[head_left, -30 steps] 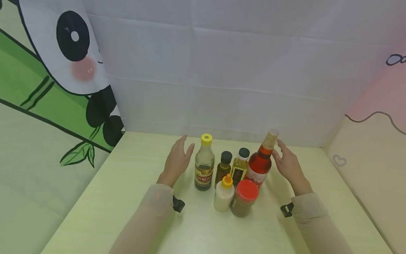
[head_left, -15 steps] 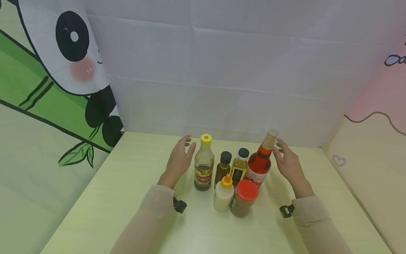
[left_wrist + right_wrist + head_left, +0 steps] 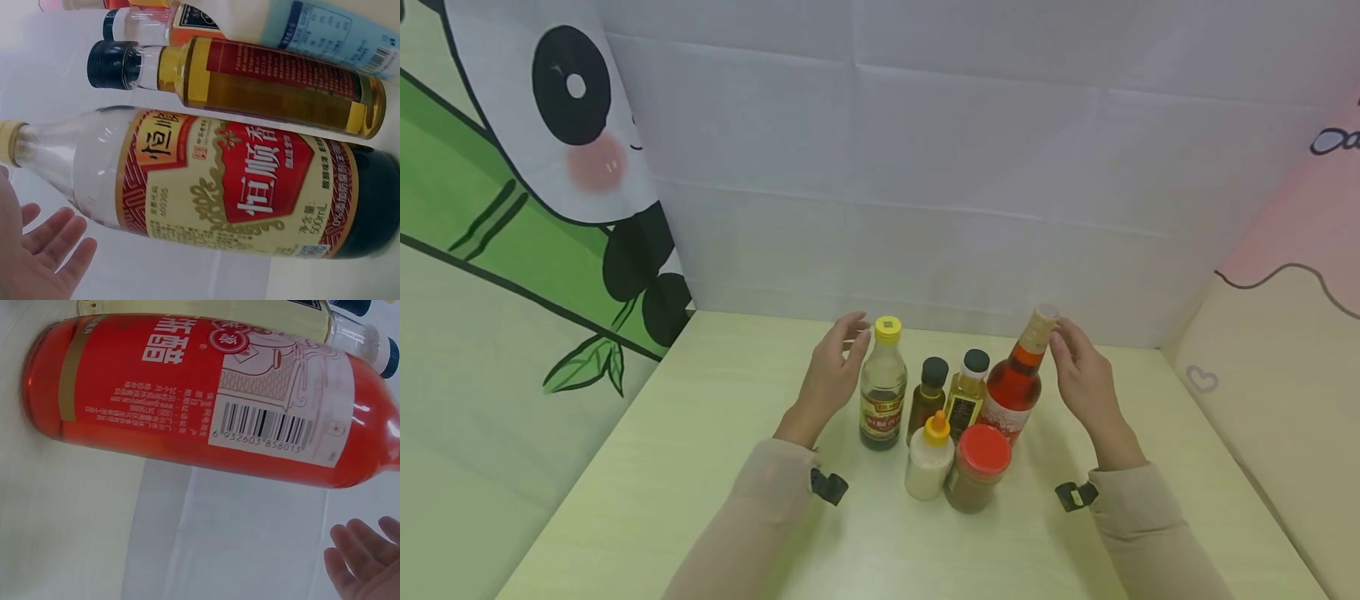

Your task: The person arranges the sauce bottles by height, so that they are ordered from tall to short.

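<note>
Where a pale table (image 3: 647,467) is spread beneath, the red bottle (image 3: 1013,385) is bordered at its neck, on the right, by the right hand (image 3: 1086,383), loosely bent and released. On the left, the yellow-capped bottle (image 3: 883,379) is bordered likewise by the left hand (image 3: 829,371), also released; whether either neck is touched cannot be told. Two dark-capped bottles (image 3: 966,402) are set between, with a red-lidded jar (image 3: 981,462) and a white squeeze bottle (image 3: 928,467) placed in front.

Your head view looking forward and down over the tabletop (image 3: 647,467) past its far edge, your left wrist view facing the yellow-capped bottle (image 3: 237,187) up close, your right wrist view likewise the red bottle (image 3: 187,406) (both turned sideways), each bottle shared with your head view.
</note>
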A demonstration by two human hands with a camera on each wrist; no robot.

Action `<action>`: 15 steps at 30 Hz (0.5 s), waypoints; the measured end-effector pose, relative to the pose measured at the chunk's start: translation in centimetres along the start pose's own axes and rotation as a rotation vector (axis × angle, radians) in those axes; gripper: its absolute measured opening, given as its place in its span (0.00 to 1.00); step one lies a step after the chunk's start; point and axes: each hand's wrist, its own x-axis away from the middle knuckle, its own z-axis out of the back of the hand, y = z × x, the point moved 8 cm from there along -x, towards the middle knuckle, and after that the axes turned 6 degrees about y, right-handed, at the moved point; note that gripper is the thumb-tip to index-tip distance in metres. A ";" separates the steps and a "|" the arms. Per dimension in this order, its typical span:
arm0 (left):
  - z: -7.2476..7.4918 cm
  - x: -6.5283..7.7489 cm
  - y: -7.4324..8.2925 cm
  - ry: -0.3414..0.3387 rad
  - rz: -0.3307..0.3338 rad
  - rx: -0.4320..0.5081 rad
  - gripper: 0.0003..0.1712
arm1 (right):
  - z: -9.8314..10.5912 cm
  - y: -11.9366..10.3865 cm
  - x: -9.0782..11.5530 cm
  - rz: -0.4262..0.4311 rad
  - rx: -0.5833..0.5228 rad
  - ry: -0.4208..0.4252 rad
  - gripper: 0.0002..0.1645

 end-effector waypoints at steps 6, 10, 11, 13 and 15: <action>-0.1 0.2 1.5 -0.007 -0.064 0.074 0.27 | 0.6 -1.5 0.2 0.031 -0.070 0.052 0.30; -0.2 0.2 2.2 -0.005 -0.089 0.089 0.26 | 1.0 -2.4 0.3 0.051 -0.098 0.079 0.28; -0.2 0.2 2.3 -0.005 -0.095 0.095 0.25 | 1.1 -2.6 0.4 0.054 -0.102 0.084 0.28; -0.2 0.2 2.7 -0.004 -0.104 0.106 0.25 | 1.3 -2.9 0.4 0.057 -0.112 0.094 0.27; -0.3 0.2 3.0 -0.005 -0.112 0.117 0.25 | 1.5 -3.2 0.5 0.063 -0.126 0.108 0.27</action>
